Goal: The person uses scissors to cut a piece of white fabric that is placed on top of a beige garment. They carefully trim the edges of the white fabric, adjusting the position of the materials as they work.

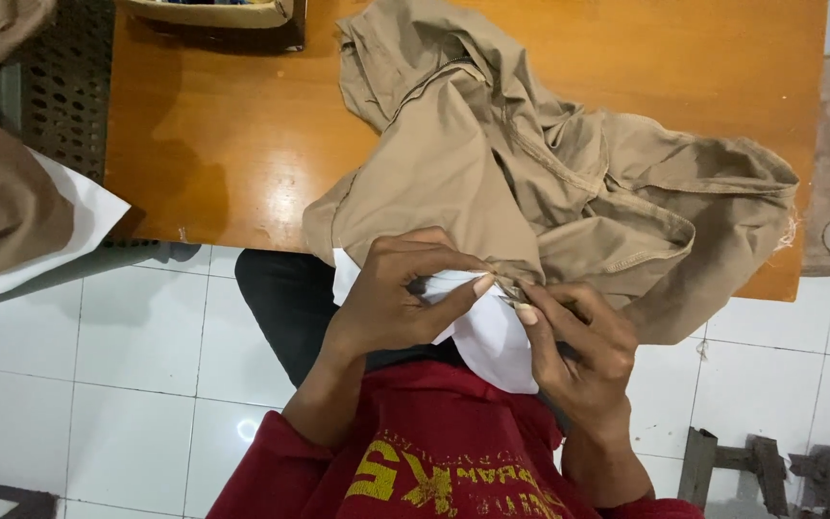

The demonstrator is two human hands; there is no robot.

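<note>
A crumpled khaki garment (530,163) lies on an orange wooden table (223,144) and hangs over its near edge. My left hand (396,298) pinches the garment's lower edge together with a piece of white fabric (492,336) under it. My right hand (578,346) meets it at the same spot, its fingertips closed on a small metal tool at the seam; the tool is mostly hidden. I wear a red top with yellow print (434,452).
A shallow tray (213,14) sits at the table's far edge. More khaki cloth with a white sheet (12,211) lies at the left beside a perforated dark panel (60,86). White floor tiles lie below, with metal parts (751,466) at the lower right.
</note>
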